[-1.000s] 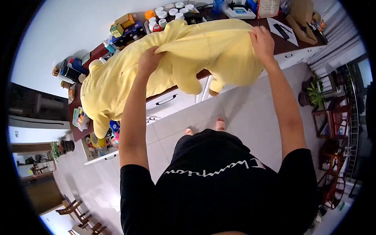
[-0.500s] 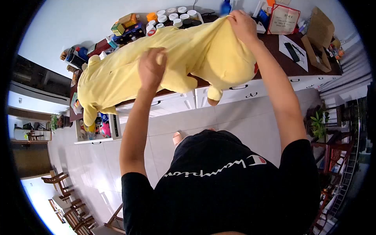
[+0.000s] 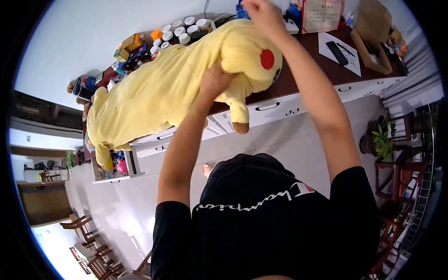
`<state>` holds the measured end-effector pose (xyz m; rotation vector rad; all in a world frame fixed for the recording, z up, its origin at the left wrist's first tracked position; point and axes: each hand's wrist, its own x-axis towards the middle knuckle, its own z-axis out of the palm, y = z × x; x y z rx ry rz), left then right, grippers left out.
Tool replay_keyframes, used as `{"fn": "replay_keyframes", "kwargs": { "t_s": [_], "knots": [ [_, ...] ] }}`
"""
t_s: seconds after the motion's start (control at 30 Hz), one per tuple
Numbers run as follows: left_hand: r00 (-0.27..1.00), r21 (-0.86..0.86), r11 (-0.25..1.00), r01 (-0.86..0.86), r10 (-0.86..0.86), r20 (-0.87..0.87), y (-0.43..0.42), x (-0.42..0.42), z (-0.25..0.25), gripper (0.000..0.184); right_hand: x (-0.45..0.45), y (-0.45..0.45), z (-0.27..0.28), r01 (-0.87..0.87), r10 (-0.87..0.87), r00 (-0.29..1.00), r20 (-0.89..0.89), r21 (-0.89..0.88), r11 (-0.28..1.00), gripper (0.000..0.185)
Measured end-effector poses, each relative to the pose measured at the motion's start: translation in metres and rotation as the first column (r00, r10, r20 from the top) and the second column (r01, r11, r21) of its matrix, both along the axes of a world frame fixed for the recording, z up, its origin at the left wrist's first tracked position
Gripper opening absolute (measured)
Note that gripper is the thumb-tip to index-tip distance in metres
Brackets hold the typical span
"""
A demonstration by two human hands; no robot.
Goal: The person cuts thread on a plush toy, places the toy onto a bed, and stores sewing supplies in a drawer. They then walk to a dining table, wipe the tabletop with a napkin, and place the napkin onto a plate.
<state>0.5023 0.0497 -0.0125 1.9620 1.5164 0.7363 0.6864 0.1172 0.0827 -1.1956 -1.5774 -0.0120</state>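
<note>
A long yellow plush toy (image 3: 149,95) lies on its side along the dark countertop. Its head, with a round red cheek (image 3: 267,59), faces right, and a brown-tipped ear (image 3: 239,114) hangs over the front edge. My left hand (image 3: 216,80) is closed on the yellow fabric at the neck, with its fingertips partly hidden. Above the toy's head, near the top edge of the view, my right hand (image 3: 262,16) is raised with its fingers bent together; whether it pinches anything is too blurred to tell.
White-capped jars (image 3: 179,31) and small boxes (image 3: 132,42) line the wall behind the toy. To the right are a black phone (image 3: 337,52) on paper, a framed certificate (image 3: 322,15) and an open cardboard box (image 3: 373,46). An open drawer (image 3: 112,175) juts out at left.
The toy's head has turned so its red cheek shows. My left hand has moved right and closed on the neck fabric. My right hand has moved left and up, off the head.
</note>
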Motion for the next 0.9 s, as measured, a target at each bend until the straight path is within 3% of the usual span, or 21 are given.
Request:
{"fn": "replay_keyframes", "kwargs": {
  "t_s": [0.07,0.1,0.13,0.17,0.2,0.23,0.27,0.3,0.33,0.4,0.47,0.53,0.6,0.63,0.7,0.8,0.87,0.9],
  "knots": [
    [0.999,-0.159,0.987,-0.011,0.018,0.044,0.014,-0.007,0.024,0.050,0.037,-0.011,0.028,0.039,-0.049,0.996,-0.069,-0.134,0.990,0.023],
    [0.990,-0.219,0.975,-0.029,0.058,0.126,0.022,-0.012,0.030,0.050,0.061,-0.013,0.030,-0.077,0.095,0.983,-0.158,0.113,0.991,0.021],
    [0.973,-0.280,0.959,-0.044,0.104,0.205,0.030,-0.018,0.036,0.049,0.080,-0.015,0.037,-0.174,0.195,0.873,-0.447,0.088,0.981,0.019],
    [0.927,-0.272,0.961,-0.055,0.150,0.343,0.027,-0.020,0.048,0.046,0.088,-0.035,0.059,-0.066,0.096,0.836,-0.540,0.075,0.995,0.019],
    [0.860,-0.266,0.962,-0.066,0.190,0.474,0.024,-0.023,0.059,0.043,0.097,-0.050,0.076,0.059,0.014,0.856,-0.517,0.125,0.990,0.019],
    [0.826,-0.322,0.944,-0.068,0.234,0.513,0.033,-0.034,0.060,0.037,0.113,-0.070,0.084,0.001,0.109,0.806,-0.581,0.187,0.982,0.019],
    [0.643,-0.238,0.971,0.018,0.171,0.746,0.040,-0.040,0.051,0.035,0.125,-0.082,0.090,0.037,0.111,0.839,-0.533,0.261,0.965,0.019],
    [0.573,-0.268,0.963,0.012,0.213,0.791,0.035,-0.043,0.062,0.037,0.137,-0.092,0.093,0.067,0.108,0.869,-0.482,0.333,0.940,0.020],
    [0.498,-0.298,0.955,0.009,0.254,0.829,0.029,-0.046,0.073,0.038,0.153,-0.102,0.093,0.079,0.100,0.807,-0.583,0.274,0.958,0.022],
    [0.310,-0.313,0.945,0.100,0.269,0.912,0.039,-0.076,0.067,0.041,0.174,-0.108,0.081,0.070,0.205,0.697,-0.687,0.349,0.934,0.022],
    [0.200,-0.267,0.944,0.192,0.229,0.953,0.031,-0.100,0.073,0.047,0.167,-0.121,0.073,0.080,0.189,0.689,-0.699,0.332,0.940,0.017],
    [0.072,-0.116,0.954,0.276,0.100,0.992,0.017,-0.121,0.080,0.051,0.162,-0.125,0.059,0.084,0.178,0.678,-0.714,0.316,0.945,0.016],
    [-0.039,-0.034,0.983,0.181,0.042,0.998,0.003,-0.136,0.090,0.052,0.160,-0.122,0.032,0.063,0.103,0.698,-0.709,0.204,0.977,0.017],
    [-0.186,0.183,0.890,0.417,-0.113,0.976,-0.004,-0.150,0.089,0.051,0.158,-0.119,0.019,0.043,0.084,0.699,-0.710,0.159,0.986,0.019],
    [-0.147,0.384,0.840,0.383,-0.355,0.923,-0.016,-0.163,0.087,0.057,0.143,-0.114,-0.003,0.035,0.028,0.699,-0.715,0.073,0.997,0.020],
    [-0.087,0.363,0.901,0.237,-0.352,0.932,-0.032,-0.181,0.088,0.059,0.116,-0.100,-0.037,-0.093,0.061,0.641,-0.765,0.001,0.996,0.023],
    [-0.029,0.327,0.936,0.129,-0.327,0.945,-0.041,-0.190,0.085,0.060,0.093,-0.098,-0.050,-0.103,-0.016,0.696,-0.718,-0.122,0.987,0.025],
    [0.000,0.314,0.946,0.077,-0.315,0.949,-0.045,-0.195,0.084,0.060,0.084,-0.095,-0.057,-0.166,0.011,0.664,-0.748,-0.132,0.977,0.025]
  ]
}}
